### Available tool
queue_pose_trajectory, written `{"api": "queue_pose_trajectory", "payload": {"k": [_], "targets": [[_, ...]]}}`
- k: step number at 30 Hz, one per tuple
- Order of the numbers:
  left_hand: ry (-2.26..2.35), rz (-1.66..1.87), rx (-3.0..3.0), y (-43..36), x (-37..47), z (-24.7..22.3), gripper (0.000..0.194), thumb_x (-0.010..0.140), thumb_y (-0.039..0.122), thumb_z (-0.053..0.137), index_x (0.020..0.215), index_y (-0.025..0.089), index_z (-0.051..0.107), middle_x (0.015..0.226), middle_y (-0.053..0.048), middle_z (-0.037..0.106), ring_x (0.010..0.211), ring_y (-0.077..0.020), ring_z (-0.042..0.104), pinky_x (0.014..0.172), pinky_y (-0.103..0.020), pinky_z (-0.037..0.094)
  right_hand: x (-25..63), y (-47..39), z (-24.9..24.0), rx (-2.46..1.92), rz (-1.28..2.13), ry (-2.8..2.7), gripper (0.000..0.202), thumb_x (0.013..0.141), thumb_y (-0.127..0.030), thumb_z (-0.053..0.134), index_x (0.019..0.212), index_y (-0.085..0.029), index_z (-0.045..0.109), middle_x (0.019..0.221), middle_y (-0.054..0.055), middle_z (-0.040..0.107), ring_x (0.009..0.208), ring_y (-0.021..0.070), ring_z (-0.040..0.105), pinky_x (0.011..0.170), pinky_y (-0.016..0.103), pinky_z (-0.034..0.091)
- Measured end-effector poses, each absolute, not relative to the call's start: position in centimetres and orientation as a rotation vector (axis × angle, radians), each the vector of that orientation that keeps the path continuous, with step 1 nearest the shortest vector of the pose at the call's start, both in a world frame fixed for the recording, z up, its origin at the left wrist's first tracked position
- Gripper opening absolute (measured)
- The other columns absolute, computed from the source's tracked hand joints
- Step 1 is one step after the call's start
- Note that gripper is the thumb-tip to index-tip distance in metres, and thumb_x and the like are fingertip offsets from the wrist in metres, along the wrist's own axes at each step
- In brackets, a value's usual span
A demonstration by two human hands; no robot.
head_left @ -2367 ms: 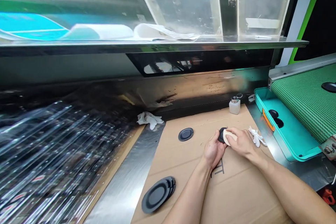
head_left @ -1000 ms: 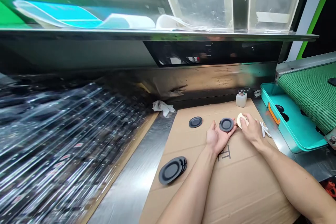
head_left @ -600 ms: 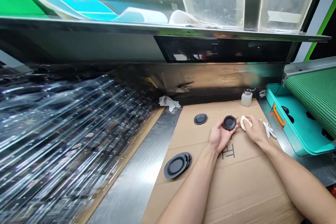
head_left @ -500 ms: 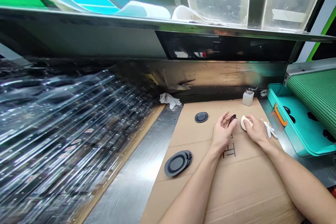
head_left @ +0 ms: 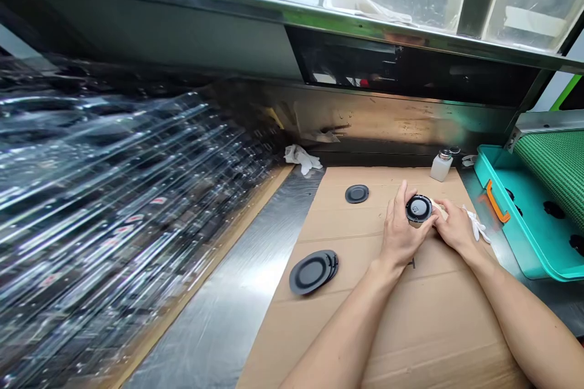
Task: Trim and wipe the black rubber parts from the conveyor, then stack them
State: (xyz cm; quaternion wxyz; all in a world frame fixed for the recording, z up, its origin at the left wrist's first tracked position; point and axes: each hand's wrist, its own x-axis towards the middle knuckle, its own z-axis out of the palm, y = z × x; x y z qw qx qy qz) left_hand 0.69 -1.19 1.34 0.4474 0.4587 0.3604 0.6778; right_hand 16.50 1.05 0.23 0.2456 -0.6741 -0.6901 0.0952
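A round black plastic part (head_left: 418, 209) with a grey centre is gripped by its edges between the thumb and fingers of my left hand (head_left: 402, 232), its detailed face turned up. Beside it, my right hand (head_left: 454, 226) is closed on a white pad (head_left: 437, 204), mostly hidden by the fingers and close against the part's right edge. Several dark oval discs (head_left: 309, 273) lie overlapped on the cardboard sheet (head_left: 319, 328) to the left of my arms. Farther back on the cardboard lies one more dark oval disc (head_left: 356, 194).
A white bottle with a metal top (head_left: 441, 165) stands at the back of the cardboard. White gloves (head_left: 478, 226) lie by my right hand. At right, a teal bin (head_left: 524, 249) holds black parts below a green conveyor belt (head_left: 556, 146). Stacked clear plastic trays (head_left: 128, 206) fill the left.
My left hand has turned the black part from edge-on to face up. My right hand has brought the white pad in against it. The camera view has shifted slightly.
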Motion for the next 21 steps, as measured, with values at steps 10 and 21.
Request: {"api": "queue_pose_trajectory", "payload": {"k": [10,21], "targets": [[1.604,1.138,1.508,0.4,-1.6,0.4,0.033,0.084,0.048,0.066,0.063,0.024,0.059,0.075,-0.011,0.066,0.103,-0.0358,0.063,0.092,-0.040,0.042,16.5,1.2,0.0,-1.819,0.263,-1.860,0.034,0.097,-0.045,0.049,0.121,-0.028,0.066,0.108,0.004,0.075,0.107,0.0244,0.068,0.094,0.034,0.047],[1.353,1.219,1.419,0.9,-3.9,-1.1,0.059,0.044,0.017,0.092,0.099,0.021,0.072,0.108,-0.012,0.063,0.129,-0.0380,0.048,0.112,-0.038,0.031,16.4,1.1,-0.1,-1.856,0.253,-1.877,0.035,0.098,-0.045,0.047,0.123,-0.029,0.065,0.105,0.005,0.075,0.099,0.0257,0.069,0.084,0.033,0.047]]}}
